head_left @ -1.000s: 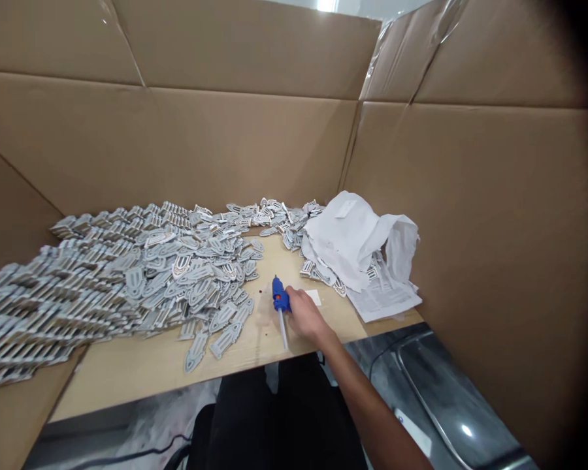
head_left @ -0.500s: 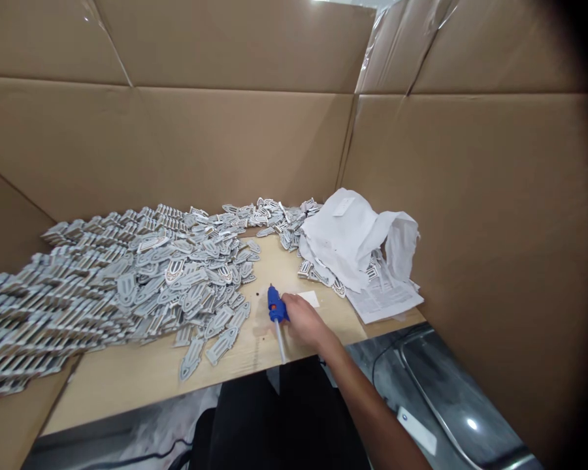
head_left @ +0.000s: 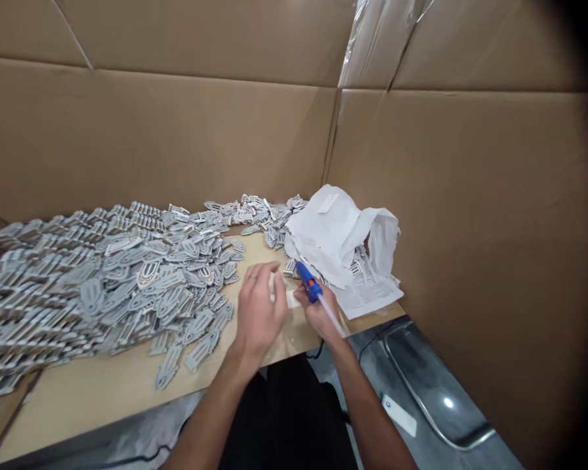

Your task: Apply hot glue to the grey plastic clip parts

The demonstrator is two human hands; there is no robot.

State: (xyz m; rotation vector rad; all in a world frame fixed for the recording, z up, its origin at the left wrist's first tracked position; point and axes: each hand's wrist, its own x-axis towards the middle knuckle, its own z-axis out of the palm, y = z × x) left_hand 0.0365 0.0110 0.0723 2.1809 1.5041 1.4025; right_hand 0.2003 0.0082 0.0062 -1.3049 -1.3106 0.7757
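Observation:
My right hand (head_left: 318, 314) is closed round a small blue glue gun (head_left: 308, 282) with a clear glue stick (head_left: 333, 314) poking out of its back, tip pointing away to the upper left. My left hand (head_left: 259, 307) hovers just left of it over the wooden table (head_left: 108, 385), fingers spread and holding nothing. A small white slip (head_left: 291, 299) lies on the table between both hands. A large heap of grey flat clip-shaped pieces (head_left: 102, 274) spreads over the table's left and back.
Crumpled white paper and a printed sheet (head_left: 347, 241) lie at the right of the table over more grey pieces. Tall cardboard walls (head_left: 176, 137) enclose the table at back, left and right. A dark shiny surface (head_left: 421, 398) lies below right.
My right hand has lifted the glue gun and swung it to the right, turning its tip away. My left hand has come into view beside it. The view has shifted right.

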